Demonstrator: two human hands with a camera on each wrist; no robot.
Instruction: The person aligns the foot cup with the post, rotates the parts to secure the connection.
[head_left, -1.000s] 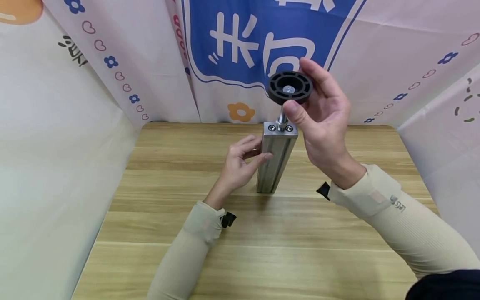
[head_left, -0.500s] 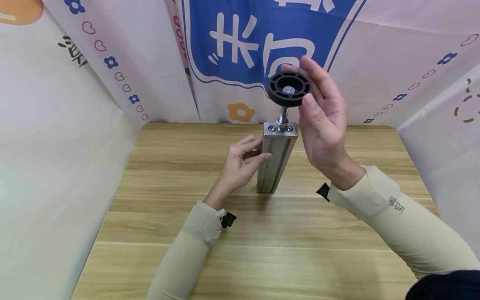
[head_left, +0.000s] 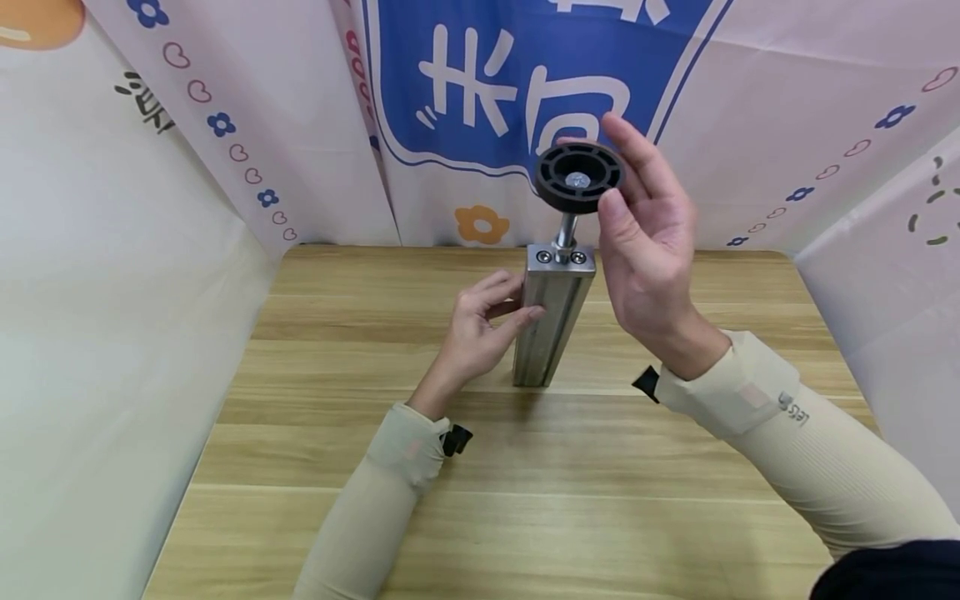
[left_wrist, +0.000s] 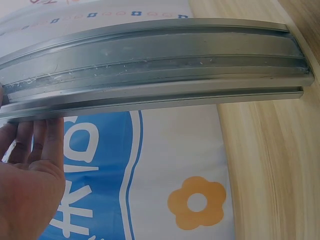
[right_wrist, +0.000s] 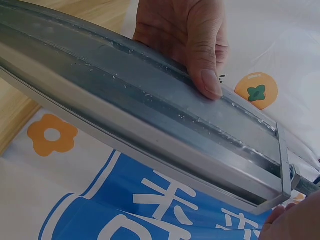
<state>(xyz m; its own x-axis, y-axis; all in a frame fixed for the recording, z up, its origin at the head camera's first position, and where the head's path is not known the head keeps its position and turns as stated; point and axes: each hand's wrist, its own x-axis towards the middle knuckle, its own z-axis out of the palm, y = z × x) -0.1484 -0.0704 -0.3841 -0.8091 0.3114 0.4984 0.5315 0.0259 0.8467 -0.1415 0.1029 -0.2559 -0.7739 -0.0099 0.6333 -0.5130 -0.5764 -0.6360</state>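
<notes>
An aluminium profile [head_left: 551, 325] stands upright on the table, its end plate held by two screws. From the plate rises a threaded stud [head_left: 567, 233] topped by a round black levelling foot [head_left: 579, 178]. My left hand [head_left: 483, 329] grips the profile's upper part from the left, thumb on the near face. At the foot's right rim, my right hand [head_left: 652, 250] pinches it between thumb and fingers, some of them hidden behind it. The left wrist view shows the profile [left_wrist: 160, 60] with the left fingers [left_wrist: 54, 140] against its edge. A nut [right_wrist: 295, 177] sits at the plate in the right wrist view.
The wood-grain table [head_left: 450, 517] ends at a printed cloth [head_left: 675, 200] close behind the profile. White cloth walls [head_left: 112, 292] flank both sides. A small black piece [head_left: 456, 440] sits at the left cuff, and another [head_left: 647, 383] at the right.
My right thumb has slid from the foot's near edge round to its right rim, and the right fingers have shifted along with it. The left hand and profile keep their place.
</notes>
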